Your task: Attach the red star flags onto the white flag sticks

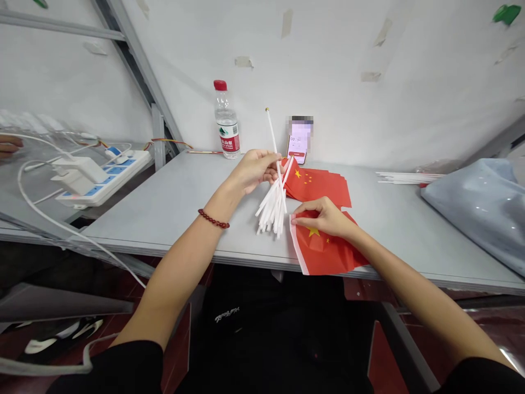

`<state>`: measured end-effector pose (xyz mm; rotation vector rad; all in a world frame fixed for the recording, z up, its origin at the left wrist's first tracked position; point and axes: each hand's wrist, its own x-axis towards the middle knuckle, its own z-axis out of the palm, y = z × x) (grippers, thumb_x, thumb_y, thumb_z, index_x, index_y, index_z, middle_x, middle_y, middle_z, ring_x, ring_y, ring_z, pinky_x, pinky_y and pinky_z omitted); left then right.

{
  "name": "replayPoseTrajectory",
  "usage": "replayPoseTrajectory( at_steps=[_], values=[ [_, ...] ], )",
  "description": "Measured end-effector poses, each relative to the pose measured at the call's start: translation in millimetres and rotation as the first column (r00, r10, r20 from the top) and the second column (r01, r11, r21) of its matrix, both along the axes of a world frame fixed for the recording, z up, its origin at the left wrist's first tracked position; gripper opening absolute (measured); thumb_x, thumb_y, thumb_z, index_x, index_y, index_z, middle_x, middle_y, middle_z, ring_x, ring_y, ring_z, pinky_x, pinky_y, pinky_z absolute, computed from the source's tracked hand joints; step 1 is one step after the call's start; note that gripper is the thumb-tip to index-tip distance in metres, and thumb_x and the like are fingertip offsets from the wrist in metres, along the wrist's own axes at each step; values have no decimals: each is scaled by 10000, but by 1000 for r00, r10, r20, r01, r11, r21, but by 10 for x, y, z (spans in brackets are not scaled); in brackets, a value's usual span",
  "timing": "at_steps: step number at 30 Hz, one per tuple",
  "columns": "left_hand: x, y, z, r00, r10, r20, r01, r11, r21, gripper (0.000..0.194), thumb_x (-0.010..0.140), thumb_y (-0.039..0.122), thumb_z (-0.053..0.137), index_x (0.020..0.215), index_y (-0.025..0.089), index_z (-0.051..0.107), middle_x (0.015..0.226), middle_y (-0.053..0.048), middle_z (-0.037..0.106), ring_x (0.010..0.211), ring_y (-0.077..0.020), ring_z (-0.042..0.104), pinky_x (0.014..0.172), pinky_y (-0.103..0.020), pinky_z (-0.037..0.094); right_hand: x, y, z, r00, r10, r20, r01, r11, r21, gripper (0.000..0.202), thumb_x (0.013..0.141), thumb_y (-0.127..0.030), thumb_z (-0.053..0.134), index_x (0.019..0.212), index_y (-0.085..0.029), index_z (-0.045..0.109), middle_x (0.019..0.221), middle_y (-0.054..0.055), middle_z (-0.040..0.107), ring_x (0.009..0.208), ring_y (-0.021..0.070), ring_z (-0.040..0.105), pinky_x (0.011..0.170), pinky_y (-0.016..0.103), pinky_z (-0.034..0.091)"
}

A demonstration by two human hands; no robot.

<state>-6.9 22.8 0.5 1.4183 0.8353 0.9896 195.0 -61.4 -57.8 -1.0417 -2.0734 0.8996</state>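
Pinched in my left hand (260,167) is a thin white flagpole (271,130) with a small gold tip, tilted up and to the left. Below that hand a bundle of white sticks (270,212) fans out over the table. My right hand (322,217) pinches the white-edged side of a red flag (324,254) with yellow stars, near its upper left corner. This flag lies partly over the table's front edge. Behind it rests a stack of similar red flags (324,186), close to the sticks. Whether the bundled sticks touch my left hand's fingers I cannot tell.
A water bottle (227,128) and a lit phone (298,141) stand against the wall. More white sticks (406,178) lie at right beside a grey-blue plastic bag (479,202). At left is a power strip (109,178) with cables. Another person's hand (9,146) shows at the far left.
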Motion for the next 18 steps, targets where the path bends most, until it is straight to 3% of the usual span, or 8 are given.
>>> replayPoseTrajectory(
  at_steps=[10, 18],
  values=[
    [109, -19, -111, 995, 17, -93, -10, 998, 69, 209, 889, 247, 579, 721, 150, 502, 608, -25, 638, 440, -69, 561, 425, -186, 439, -10, -14, 14, 999, 43, 18, -43, 999, -3, 171, 794, -349, 677, 833, -194, 740, 790, 28, 727, 680, 154, 627, 641, 288, 484],
    [120, -37, -107, 993, 34, -114, -26, 997, 71, 226, 881, 254, 597, 703, 154, 500, 552, 3, 584, 445, -78, 567, 422, -198, 442, -12, -18, 19, 997, 74, 12, -74, 997, 0, 144, 793, -312, 672, 832, -193, 742, 770, 24, 725, 641, 136, 605, 608, 273, 468]
  ],
)
